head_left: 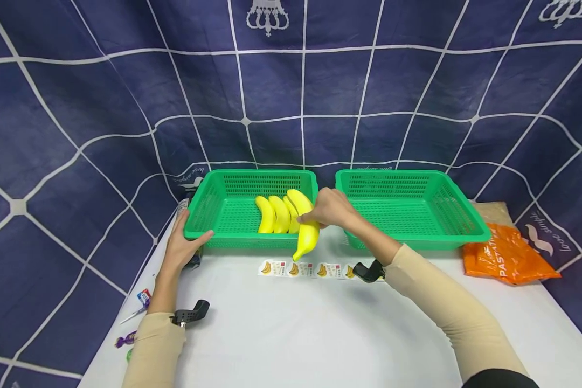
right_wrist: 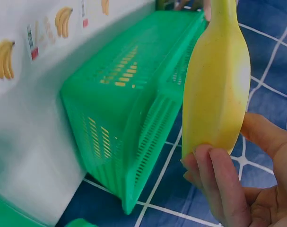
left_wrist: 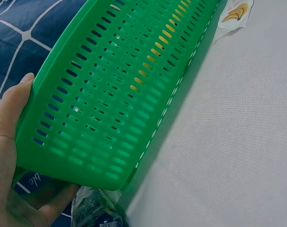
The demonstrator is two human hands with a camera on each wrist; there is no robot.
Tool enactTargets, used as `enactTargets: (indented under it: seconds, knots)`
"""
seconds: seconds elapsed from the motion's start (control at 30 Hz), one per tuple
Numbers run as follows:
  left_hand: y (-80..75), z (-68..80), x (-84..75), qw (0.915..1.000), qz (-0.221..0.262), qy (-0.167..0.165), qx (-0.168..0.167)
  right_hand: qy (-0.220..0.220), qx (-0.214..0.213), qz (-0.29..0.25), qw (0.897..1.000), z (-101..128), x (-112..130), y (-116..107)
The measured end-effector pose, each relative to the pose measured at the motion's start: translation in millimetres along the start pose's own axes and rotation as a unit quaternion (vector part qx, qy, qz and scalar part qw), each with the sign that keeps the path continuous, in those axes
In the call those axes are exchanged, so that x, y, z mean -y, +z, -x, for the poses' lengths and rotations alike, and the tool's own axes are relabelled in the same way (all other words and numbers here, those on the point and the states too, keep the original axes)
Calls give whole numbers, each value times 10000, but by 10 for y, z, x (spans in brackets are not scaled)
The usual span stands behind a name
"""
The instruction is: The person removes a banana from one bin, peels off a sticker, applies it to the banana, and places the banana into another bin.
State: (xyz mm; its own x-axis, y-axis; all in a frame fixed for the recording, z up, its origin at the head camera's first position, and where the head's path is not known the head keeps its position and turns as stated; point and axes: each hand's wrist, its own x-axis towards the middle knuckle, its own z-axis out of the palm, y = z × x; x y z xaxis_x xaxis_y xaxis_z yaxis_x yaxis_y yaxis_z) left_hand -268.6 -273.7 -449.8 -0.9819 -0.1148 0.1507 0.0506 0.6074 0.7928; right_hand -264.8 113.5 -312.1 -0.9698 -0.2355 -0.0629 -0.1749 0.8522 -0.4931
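1. Right hand (head_left: 332, 209): fingers and thumb curled round a yellow banana (head_left: 306, 229), gripping its upper part; banana hangs tip-down over the near rim of the left green basket (head_left: 201, 207), approx. 12 o'clock from the person.
2. Three more bananas (head_left: 274, 214) lie side by side inside the same basket, just beside the held one.
3. Left hand (head_left: 181, 248): at 10 o'clock, palm against the basket's near-left corner, thumb along the front wall, fingers fairly straight; nothing enclosed.
4. Right green basket (head_left: 458, 207): at 1 o'clock, next to the left one.
5. Strip of banana stickers (head_left: 300, 269) on white tabletop (head_left: 320, 334), in front of baskets.
6. Orange bag (head_left: 506, 258) at 2 o'clock.
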Motion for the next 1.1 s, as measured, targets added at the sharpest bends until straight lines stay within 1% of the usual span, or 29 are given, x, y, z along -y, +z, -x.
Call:
enactTargets:
  seconds: [0.17, 0.33, 0.43, 0.6, 0.9, 1.1]
  knots:
    - [3, 8, 0, 10000, -38, -45, -19, 162, -55, -234, 9996, 243, -83, 17]
    - [6, 4, -4, 9999, -65, -18, -115, 310, -180, -280, 9990, 504, -178, 52]
    - [10, 4, 2, 9999, -57, 14, -161, 451, -337, -265, 9981, 666, -244, 110]
    - [30, 9, 8, 9999, 22, -7, -149, 652, -599, -302, 9956, 923, -377, 291]
    - [52, 26, 8, 9997, 129, 51, -199, 1075, -545, -596, 9909, 1288, -615, 703]
    - [42, 12, 11, 9996, 151, 35, -239, 1448, -341, -722, 9862, 1449, -777, 946]
